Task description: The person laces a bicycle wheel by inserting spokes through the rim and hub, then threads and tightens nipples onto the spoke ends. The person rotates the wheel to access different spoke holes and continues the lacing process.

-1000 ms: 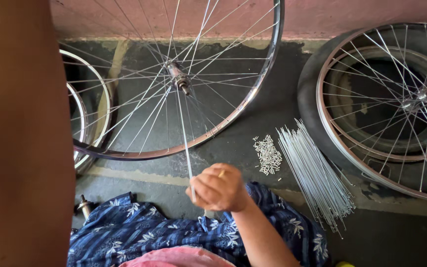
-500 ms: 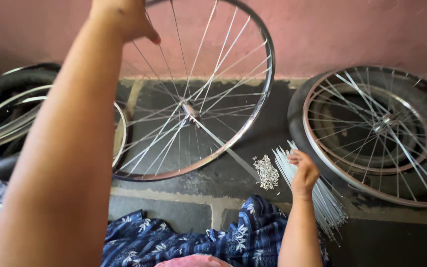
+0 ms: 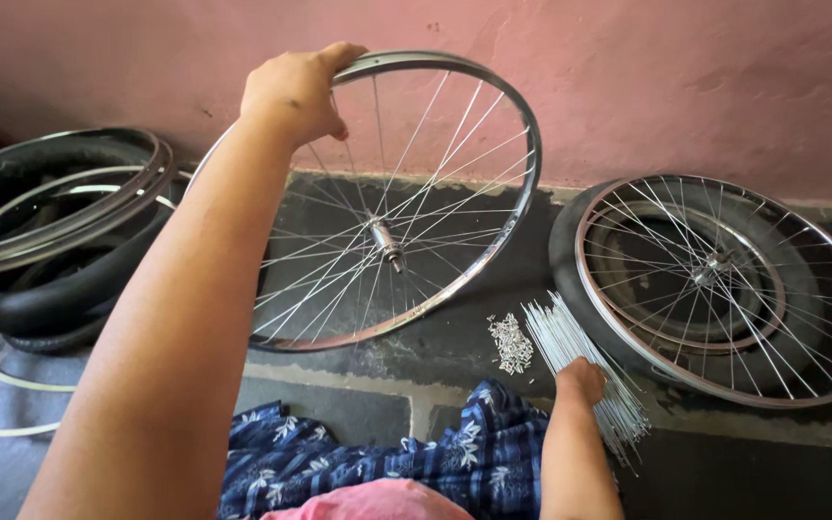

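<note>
My left hand (image 3: 293, 91) grips the top of a shiny bicycle wheel rim (image 3: 528, 164), holding it tilted upright over the dark floor; its spokes meet at a metal hub (image 3: 385, 241). My right hand (image 3: 581, 380) rests low on a bundle of loose silver spokes (image 3: 570, 347) lying on the floor, fingers curled down onto them. A small heap of metal spoke nipples (image 3: 509, 342) lies just left of the bundle.
A second spoked wheel with a black tyre (image 3: 724, 289) lies flat at the right. Stacked bare rims and tyres (image 3: 50, 221) lie at the left. A pink wall (image 3: 676, 77) runs behind. Blue patterned cloth (image 3: 377, 462) covers my lap.
My right hand left the held wheel's spoke and dropped to the spoke bundle. My left hand stayed on the rim while the view lifted, so the whole wheel now shows.
</note>
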Demonstrator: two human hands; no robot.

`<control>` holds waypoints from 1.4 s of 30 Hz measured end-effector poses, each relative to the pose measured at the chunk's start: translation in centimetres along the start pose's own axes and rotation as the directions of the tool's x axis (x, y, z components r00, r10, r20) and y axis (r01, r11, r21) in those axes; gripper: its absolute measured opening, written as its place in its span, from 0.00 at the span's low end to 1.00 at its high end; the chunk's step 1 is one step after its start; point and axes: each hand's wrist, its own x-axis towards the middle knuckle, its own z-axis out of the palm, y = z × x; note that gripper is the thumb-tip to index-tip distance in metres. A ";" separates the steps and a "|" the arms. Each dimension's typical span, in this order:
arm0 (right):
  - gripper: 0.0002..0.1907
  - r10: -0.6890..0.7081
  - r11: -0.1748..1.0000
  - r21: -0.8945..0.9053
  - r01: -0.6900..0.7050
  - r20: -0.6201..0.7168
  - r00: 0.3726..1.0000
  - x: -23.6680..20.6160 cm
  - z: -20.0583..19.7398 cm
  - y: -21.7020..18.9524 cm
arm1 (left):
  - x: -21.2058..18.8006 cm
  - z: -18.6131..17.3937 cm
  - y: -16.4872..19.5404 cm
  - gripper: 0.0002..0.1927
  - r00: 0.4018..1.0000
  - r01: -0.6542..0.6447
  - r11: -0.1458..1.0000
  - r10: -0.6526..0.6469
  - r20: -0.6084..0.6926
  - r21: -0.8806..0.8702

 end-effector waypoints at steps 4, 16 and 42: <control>0.15 0.049 0.998 0.035 -0.048 -0.013 0.999 -0.2 0.1 0.3 | -0.7 0.3 0.2 0.52 0.999 -0.042 0.999 0.043 -0.031 0.006; 0.17 0.100 0.991 0.084 -0.101 0.016 0.995 1.0 0.7 0.9 | -1.1 0.4 -0.8 0.51 1.000 0.010 1.000 -0.009 -0.028 0.020; 0.16 -0.173 0.985 -0.031 0.170 -0.189 0.967 -0.1 1.0 0.0 | -0.8 0.8 -1.5 0.51 0.996 -0.036 0.999 0.038 -0.081 0.032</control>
